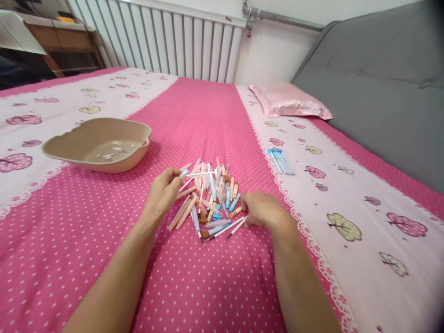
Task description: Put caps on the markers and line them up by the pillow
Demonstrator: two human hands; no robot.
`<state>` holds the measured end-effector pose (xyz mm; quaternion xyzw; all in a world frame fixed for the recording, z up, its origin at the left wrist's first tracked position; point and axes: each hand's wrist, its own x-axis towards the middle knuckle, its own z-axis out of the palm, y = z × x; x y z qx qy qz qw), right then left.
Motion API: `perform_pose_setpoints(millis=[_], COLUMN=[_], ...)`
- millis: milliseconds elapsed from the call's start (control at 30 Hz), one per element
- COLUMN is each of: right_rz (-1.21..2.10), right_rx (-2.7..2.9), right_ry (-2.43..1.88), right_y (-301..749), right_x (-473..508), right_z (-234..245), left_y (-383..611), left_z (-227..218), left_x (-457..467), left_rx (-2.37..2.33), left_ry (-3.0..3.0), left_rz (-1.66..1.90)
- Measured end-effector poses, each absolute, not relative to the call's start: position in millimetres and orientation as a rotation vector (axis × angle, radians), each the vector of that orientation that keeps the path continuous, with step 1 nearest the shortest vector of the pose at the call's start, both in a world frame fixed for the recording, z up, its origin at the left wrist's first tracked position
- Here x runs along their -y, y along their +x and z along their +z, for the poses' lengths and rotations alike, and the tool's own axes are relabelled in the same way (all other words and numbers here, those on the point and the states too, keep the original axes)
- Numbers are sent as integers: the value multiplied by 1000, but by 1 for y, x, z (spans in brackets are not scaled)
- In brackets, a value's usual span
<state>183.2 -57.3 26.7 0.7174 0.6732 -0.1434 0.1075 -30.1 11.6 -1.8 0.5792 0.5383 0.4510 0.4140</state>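
A loose pile of pen parts [214, 185] lies on the pink dotted bedspread between my hands: pink, peach, blue and clear barrels, caps and thin white refills. At the pile's left edge, my left hand [166, 188] pinches a light blue pen part [183, 174]. A white refill [201, 173] lies just beyond its fingertips. My right hand [261, 208] rests at the right edge with fingers curled inward, beside a white refill with a dark tip [237, 227]. Whether those fingers grip it is hidden.
A beige basin [135, 159] with several small pale pieces inside stands at the left. Several blue-capped clear pens [280, 162] lie in a row at the right. Farther back are a pink pillow [291, 99], a grey headboard [374, 88] and a white radiator [169, 41].
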Motion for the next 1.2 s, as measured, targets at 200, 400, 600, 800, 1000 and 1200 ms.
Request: perform_pose_setpoints(millis=[200, 400, 600, 800, 1000, 1200], right_rz=[-441, -436, -365, -439, -350, -342], right_rx=[-2079, -2146, -2371, -2725, -2754, -2690], right_ry=[2173, 2239, 2405, 2495, 2600, 2598], right_y=[191, 203, 206, 199, 198, 196], right_x=[55, 68, 72, 66, 65, 65], right_z=[19, 33, 48, 51, 49, 48], left_y=[-34, -31, -29, -26, -26, -26], left_z=[-7, -3, 0, 5, 5, 5], left_x=[-14, -10, -5, 3, 4, 5], left_rx=[-1383, -1335, -1249, -1183, -1185, -1176], left_ry=[1605, 1660, 1882, 2152, 2240, 2269], left_rz=[1087, 1095, 1093, 1008, 984, 1000])
